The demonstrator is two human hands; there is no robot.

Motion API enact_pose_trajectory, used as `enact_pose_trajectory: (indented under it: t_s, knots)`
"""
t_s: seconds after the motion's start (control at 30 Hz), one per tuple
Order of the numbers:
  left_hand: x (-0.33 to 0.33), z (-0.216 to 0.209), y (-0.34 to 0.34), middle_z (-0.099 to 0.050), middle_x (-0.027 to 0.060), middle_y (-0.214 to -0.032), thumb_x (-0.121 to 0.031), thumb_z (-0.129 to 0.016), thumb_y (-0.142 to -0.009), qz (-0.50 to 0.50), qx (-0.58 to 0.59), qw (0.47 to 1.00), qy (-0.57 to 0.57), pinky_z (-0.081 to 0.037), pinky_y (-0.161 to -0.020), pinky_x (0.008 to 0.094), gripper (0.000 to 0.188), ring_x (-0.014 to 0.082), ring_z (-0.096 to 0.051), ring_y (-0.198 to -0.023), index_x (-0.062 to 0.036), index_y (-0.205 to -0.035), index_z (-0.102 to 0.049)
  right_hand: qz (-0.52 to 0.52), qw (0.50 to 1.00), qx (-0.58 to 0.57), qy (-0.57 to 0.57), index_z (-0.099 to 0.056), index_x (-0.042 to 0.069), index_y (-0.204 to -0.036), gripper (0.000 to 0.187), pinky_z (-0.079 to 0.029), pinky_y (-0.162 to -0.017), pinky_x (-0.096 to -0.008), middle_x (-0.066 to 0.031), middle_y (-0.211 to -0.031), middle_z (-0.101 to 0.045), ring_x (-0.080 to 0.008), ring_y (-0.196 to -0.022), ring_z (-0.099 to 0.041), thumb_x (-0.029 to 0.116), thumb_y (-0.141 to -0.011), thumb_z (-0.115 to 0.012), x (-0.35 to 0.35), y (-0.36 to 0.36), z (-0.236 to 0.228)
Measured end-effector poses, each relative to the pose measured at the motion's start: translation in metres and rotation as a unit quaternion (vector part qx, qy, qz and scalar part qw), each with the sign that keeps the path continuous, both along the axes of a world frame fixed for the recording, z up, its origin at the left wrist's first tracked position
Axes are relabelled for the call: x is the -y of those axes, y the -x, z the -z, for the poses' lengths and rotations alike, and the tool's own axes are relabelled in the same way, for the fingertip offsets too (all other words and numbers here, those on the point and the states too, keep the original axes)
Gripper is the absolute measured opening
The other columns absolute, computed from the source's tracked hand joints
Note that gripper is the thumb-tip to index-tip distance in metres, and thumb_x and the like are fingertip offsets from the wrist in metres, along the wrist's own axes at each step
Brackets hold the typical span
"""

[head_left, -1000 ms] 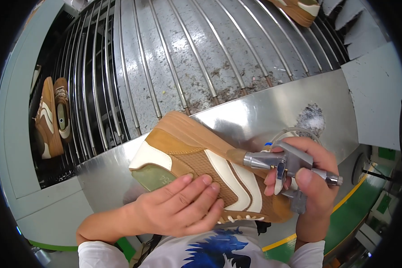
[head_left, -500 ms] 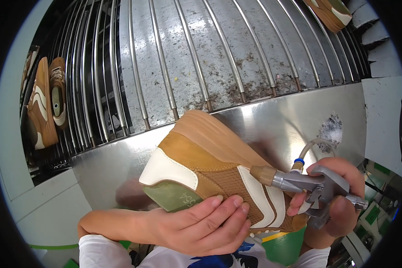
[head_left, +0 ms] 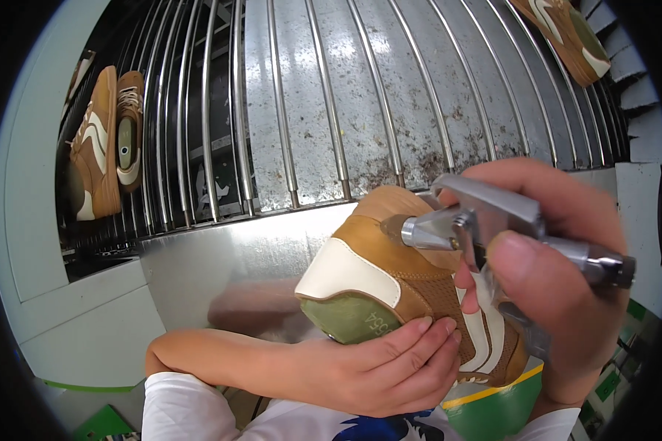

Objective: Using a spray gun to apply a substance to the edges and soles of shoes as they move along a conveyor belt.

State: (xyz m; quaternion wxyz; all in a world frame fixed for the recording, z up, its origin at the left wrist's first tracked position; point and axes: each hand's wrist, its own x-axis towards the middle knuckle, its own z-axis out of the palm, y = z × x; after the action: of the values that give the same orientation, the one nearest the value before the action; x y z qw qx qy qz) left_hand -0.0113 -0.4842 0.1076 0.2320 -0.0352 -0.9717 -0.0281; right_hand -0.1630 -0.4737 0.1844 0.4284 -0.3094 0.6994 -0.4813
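At far left, two brown shoes (head_left: 97,158) stand side by side on the metal bars (head_left: 331,110). Nearer, the left hand (head_left: 386,367) grips a brown-and-white shoe (head_left: 415,290), its fingers together along the upper, thumb hidden. That shoe is tilted before the bars' shiny metal edge (head_left: 246,253). The right hand (head_left: 563,298) wraps around a silver spray gun (head_left: 504,207), nozzle at the heel. At upper right lies another shoe (head_left: 566,40).

White short-sleeved shirt (head_left: 301,419) with blue print (head_left: 382,428)
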Motion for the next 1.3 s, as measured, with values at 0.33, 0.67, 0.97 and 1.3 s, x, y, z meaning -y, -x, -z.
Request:
enact_pose_trajectory:
  t_s: [0.33,0.67,0.97,1.3]
  knots:
    - [-0.004,0.0,-0.003,-0.061,0.0061,-0.108,-0.024,-0.048,-0.082,-0.032,-0.003,0.999,-0.027,-0.043,-0.097,0.0349,0.024,0.0227,-0.059,-0.105,-0.0096,-0.1,-0.057,-0.123,0.992,-0.004,0.006,-0.058,-0.009,-0.1,0.034,-0.047,-0.056,-0.0238,-0.0113,-0.081,-0.061,-0.012,-0.066,-0.057,0.016,-0.078,-0.061,0.017,0.021,-0.002]
    - [-0.005,0.011,-0.005,-0.064,-0.0006,-0.103,-0.025,-0.053,-0.085,-0.006,0.003,1.0,0.011,-0.045,-0.091,0.0321,0.015,0.017,-0.062,-0.098,-0.0168,-0.097,-0.057,-0.112,0.99,-0.049,0.071,-0.056,-0.011,-0.099,0.053,-0.047,-0.045,-0.0252,-0.0156,-0.073,-0.061,-0.0168,-0.05,-0.059,0.037,-0.079,-0.065,-0.045,0.043,0.024]
    - [-0.007,0.01,-0.005,-0.063,-0.0015,-0.104,-0.027,-0.051,-0.088,-0.018,0.009,0.999,0.028,-0.045,-0.091,0.0327,0.015,0.0172,-0.061,-0.099,-0.0183,-0.099,-0.058,-0.047,0.996,0.011,0.078,-0.055,-0.013,-0.092,0.059,-0.052,-0.044,-0.0283,-0.0174,-0.059,-0.06,-0.0202,-0.047,-0.061,0.044,-0.079,-0.064,-0.069,0.066,0.043]
    - [-0.004,0.001,0.0,-0.062,-0.0006,-0.103,-0.029,-0.053,-0.087,-0.004,0.055,0.997,0.052,-0.043,-0.094,0.0354,0.018,0.0176,-0.062,-0.098,-0.0196,-0.102,-0.056,-0.033,0.998,-0.004,0.045,-0.061,-0.012,-0.09,0.055,-0.051,-0.052,-0.0268,-0.0151,-0.065,-0.063,-0.0174,-0.055,-0.063,0.041,-0.075,-0.064,-0.062,0.061,0.023]
